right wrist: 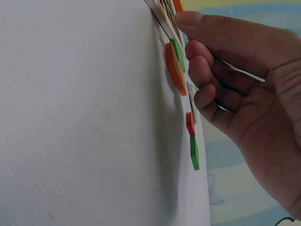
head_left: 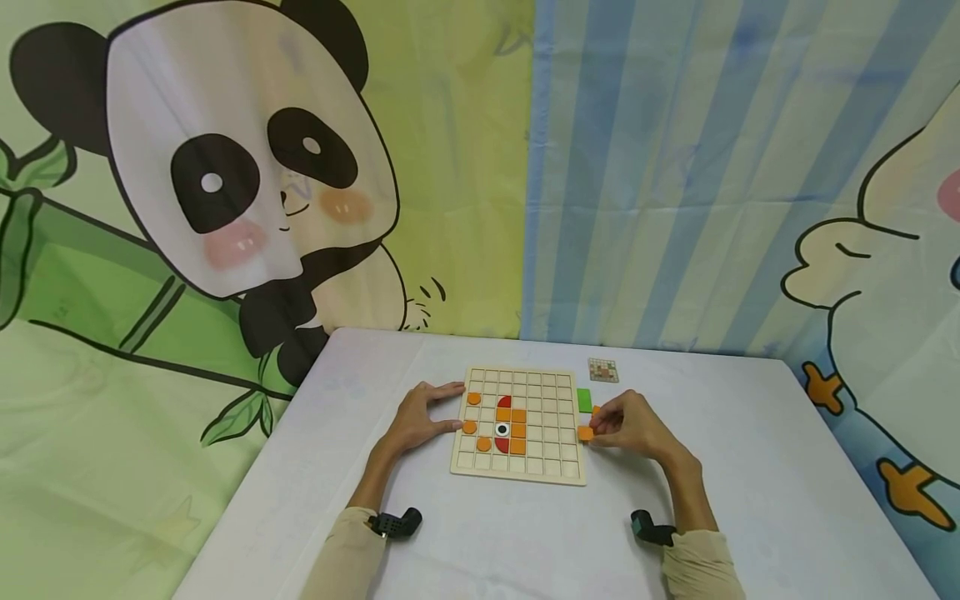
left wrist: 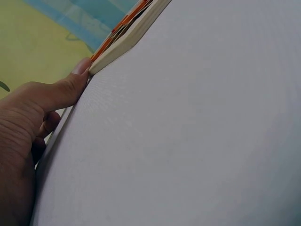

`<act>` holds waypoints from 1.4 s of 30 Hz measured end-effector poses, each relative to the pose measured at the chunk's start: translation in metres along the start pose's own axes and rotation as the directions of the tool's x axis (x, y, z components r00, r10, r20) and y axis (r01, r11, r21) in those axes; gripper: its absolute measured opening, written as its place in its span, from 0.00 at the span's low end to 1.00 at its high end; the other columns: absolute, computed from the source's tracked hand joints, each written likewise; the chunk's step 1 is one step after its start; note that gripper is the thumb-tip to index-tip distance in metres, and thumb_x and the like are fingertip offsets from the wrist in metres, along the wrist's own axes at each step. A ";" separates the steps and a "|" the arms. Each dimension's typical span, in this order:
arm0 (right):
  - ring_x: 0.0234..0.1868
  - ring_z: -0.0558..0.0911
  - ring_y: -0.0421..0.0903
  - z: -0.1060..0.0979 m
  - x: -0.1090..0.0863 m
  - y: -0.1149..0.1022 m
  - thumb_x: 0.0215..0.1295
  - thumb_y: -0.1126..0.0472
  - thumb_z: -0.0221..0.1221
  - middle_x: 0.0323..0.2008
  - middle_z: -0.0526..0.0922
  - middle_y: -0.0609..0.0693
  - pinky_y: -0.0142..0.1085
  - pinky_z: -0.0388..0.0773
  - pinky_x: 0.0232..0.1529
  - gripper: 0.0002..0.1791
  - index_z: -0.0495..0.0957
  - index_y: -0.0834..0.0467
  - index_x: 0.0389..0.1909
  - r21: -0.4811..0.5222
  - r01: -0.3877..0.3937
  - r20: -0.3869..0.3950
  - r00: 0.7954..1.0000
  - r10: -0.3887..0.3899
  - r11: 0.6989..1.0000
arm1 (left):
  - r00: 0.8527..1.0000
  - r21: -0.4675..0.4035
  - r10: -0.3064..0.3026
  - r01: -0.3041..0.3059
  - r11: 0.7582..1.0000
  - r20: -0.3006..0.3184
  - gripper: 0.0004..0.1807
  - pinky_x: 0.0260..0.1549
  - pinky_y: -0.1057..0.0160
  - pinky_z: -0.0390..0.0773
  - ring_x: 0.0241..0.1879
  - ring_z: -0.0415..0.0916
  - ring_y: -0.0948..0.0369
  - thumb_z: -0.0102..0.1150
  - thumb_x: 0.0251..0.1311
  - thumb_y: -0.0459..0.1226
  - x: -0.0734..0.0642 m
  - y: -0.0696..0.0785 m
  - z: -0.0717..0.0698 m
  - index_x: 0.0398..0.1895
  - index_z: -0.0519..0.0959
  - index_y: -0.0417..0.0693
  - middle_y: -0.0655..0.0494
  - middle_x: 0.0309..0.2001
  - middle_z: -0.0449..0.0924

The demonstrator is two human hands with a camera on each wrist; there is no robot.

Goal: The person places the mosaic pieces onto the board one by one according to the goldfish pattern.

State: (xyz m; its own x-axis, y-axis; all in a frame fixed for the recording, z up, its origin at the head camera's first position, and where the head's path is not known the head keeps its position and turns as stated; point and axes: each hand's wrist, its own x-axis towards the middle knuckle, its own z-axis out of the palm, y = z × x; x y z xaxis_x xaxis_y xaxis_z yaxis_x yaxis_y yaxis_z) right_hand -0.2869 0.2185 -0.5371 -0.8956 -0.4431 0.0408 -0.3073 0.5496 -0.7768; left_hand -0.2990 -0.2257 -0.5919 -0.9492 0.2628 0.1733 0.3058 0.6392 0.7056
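A pale wooden grid board [head_left: 551, 425] lies on the table. On it sit orange squares [head_left: 518, 431], red curved pieces [head_left: 504, 402], orange discs [head_left: 483, 445] and a round eye tile [head_left: 502, 430]. My left hand [head_left: 415, 417] touches the board's left edge with thumb and fingers spread; in the left wrist view the thumb [left wrist: 70, 87] meets the board's side. At the right edge my right hand [head_left: 632, 427] pinches an orange tile [head_left: 585, 433] between thumb and fingers. Most of that tile is hidden in the right wrist view.
Beyond the right hand lie a green square [head_left: 584, 401] and another orange piece [head_left: 597, 410], partly covered. A small pattern card [head_left: 603, 371] rests farther back. The right wrist view also shows a red piece [right wrist: 190, 123] and a green piece [right wrist: 194, 153] on the table.
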 end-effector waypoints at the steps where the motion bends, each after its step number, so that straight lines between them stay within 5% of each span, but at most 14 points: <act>1: 0.29 0.84 0.43 0.002 0.000 0.000 0.52 0.67 0.82 0.30 0.90 0.51 0.32 0.84 0.33 0.12 0.92 0.62 0.36 0.002 0.004 0.002 1.000 -0.004 1.000 | 1.000 0.001 -0.001 0.001 1.000 -0.002 0.39 0.61 0.50 0.71 0.57 0.76 0.59 0.86 0.54 0.47 0.000 0.000 0.000 0.71 0.83 0.64 0.66 0.74 0.80; 42: 0.26 0.84 0.40 0.056 0.025 -0.036 0.51 0.67 0.83 0.27 0.89 0.47 0.33 0.85 0.32 0.11 0.91 0.62 0.33 0.039 0.092 0.120 0.988 -0.096 0.995 | 1.000 -0.001 0.030 -0.030 1.000 0.000 0.39 0.63 0.48 0.72 0.58 0.77 0.56 0.86 0.54 0.46 0.001 -0.001 -0.002 0.72 0.83 0.59 0.63 0.74 0.81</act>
State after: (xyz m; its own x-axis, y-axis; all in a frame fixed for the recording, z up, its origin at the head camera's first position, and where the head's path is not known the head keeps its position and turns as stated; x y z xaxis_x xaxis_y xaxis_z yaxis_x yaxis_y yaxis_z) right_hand -0.2803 0.1481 -0.5429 -0.8168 -0.5756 0.0397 -0.3755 0.4781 -0.7940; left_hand -0.3003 -0.2271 -0.5913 -0.9394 0.2823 0.1945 0.3345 0.6303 0.7006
